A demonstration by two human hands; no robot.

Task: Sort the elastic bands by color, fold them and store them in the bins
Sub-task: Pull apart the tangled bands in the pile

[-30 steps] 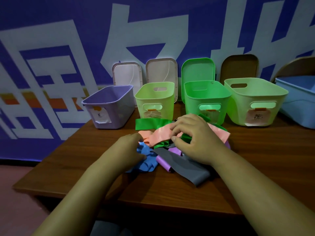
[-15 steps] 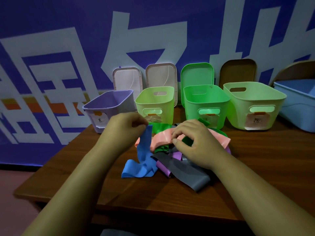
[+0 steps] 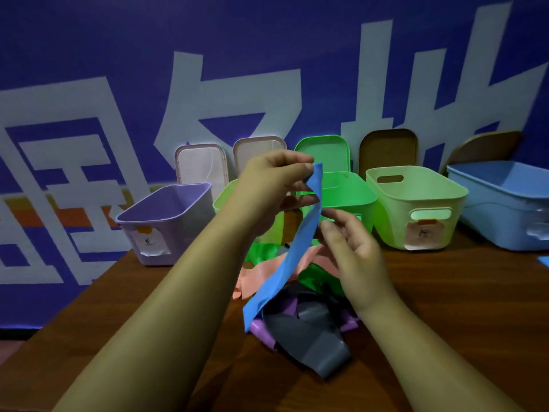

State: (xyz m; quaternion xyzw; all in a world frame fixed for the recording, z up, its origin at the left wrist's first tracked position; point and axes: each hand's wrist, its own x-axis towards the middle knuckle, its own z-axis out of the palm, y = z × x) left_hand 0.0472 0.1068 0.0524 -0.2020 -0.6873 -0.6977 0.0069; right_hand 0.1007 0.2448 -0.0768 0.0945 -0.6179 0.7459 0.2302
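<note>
Above the pile (image 3: 297, 295), your left hand (image 3: 267, 185) pinches the blue band (image 3: 297, 248); your right hand (image 3: 353, 248) seems open, fingers (image 3: 334, 217) beside it.

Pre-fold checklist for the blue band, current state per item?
1. Left hand pinching top end of the blue elastic band: ok.
2. Band's lower end clear of the pile of mixed bands: cannot tell.
3. Right hand closed on the band: not ok, fingers open beside it.
4. Band folded: not ok, hangs full length.
5. Light blue plastic bin open: ok.
</note>
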